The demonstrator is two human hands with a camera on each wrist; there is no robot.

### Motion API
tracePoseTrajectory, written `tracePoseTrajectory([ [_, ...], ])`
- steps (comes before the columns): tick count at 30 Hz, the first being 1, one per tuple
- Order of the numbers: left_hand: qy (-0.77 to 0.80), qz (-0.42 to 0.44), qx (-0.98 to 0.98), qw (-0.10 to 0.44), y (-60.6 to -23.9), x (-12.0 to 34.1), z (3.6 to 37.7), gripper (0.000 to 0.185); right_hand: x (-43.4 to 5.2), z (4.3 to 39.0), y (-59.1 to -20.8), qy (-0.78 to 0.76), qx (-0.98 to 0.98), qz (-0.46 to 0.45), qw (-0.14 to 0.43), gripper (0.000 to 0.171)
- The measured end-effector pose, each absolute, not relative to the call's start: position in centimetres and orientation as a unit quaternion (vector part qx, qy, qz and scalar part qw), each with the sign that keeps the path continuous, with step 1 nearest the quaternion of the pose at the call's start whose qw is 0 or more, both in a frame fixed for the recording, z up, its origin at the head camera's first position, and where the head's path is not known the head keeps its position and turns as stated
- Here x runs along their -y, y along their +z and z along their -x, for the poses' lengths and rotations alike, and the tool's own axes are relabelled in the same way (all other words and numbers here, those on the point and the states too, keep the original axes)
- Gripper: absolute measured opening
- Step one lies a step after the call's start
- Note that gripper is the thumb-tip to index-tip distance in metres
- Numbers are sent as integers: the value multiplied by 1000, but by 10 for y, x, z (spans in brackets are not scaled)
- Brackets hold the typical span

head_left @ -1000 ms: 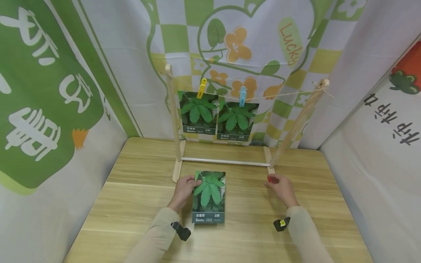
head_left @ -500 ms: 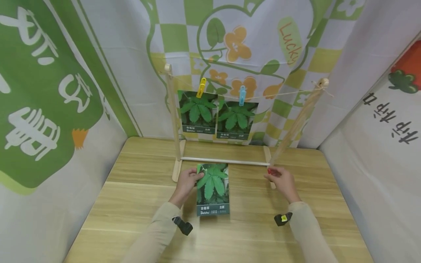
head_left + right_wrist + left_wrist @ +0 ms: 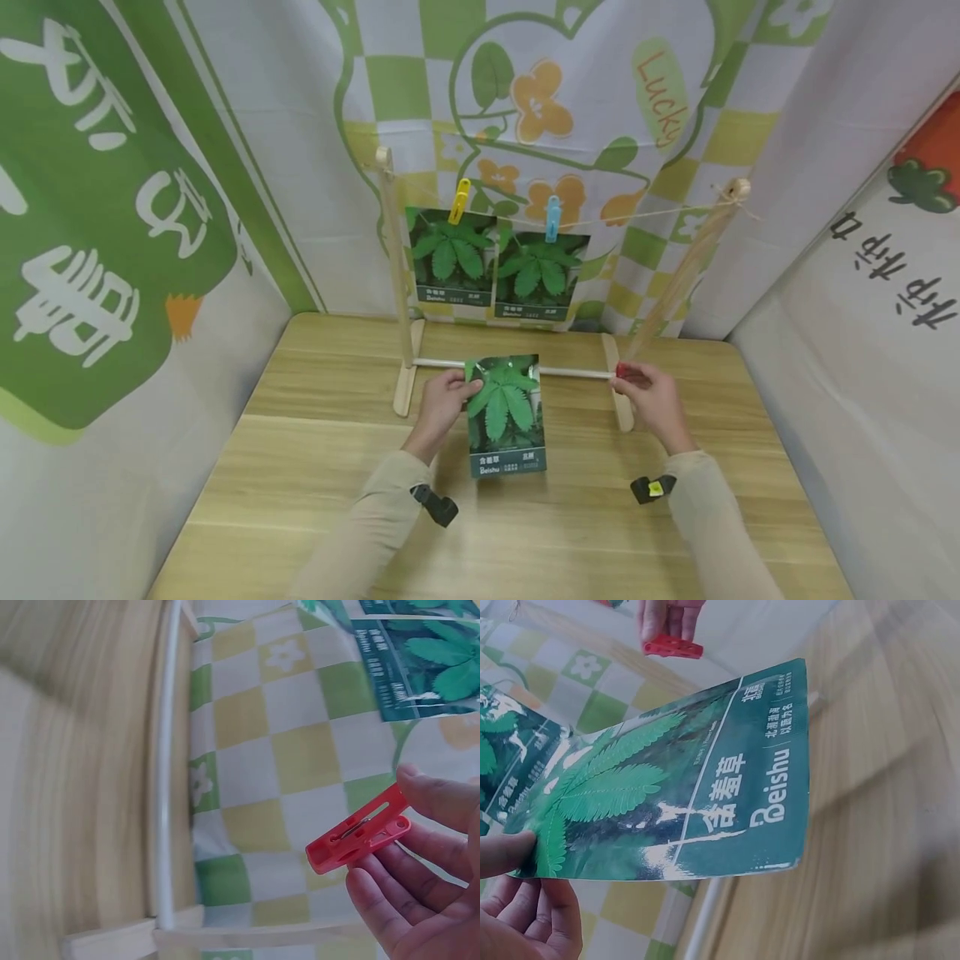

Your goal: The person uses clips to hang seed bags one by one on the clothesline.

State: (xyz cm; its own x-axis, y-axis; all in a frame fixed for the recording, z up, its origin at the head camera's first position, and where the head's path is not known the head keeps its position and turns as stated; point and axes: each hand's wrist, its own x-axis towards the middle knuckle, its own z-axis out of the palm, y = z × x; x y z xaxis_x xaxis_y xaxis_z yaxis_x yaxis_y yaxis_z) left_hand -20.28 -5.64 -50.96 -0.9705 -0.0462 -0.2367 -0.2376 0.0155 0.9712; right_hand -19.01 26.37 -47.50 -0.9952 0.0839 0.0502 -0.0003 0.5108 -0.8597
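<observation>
My left hand [image 3: 444,398] pinches the left edge of a green seed packet [image 3: 506,414] printed with a fern-like leaf, lifted above the wooden table [image 3: 300,467]. The left wrist view shows the packet [image 3: 682,795] tilted, my thumb and fingers [image 3: 510,900] on its corner. My right hand [image 3: 648,393] holds a red clothespin [image 3: 622,370] near the rack's right foot. In the right wrist view the red clothespin [image 3: 358,834] is pinched between thumb and fingers [image 3: 420,877]. Two like packets [image 3: 452,256] [image 3: 540,275] hang on the string [image 3: 637,218] from a yellow pin [image 3: 460,201] and a blue pin [image 3: 553,218].
A wooden drying rack stands at the back of the table, with a left post [image 3: 393,258], a leaning right post [image 3: 686,275] and a white crossbar [image 3: 577,372] near the tabletop. Printed cloth walls [image 3: 112,208] close in three sides.
Both hands moved away from me toward the rack. The left hand lifted the packet up and to the right; the right hand carried the red clothespin up beside the right post.
</observation>
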Motion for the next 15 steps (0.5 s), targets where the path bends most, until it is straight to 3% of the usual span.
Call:
tracePoseTrajectory([
  [15,699,70,-710,43,-489,41,211,24,-262,198,-440,487,863,-26,132,36],
])
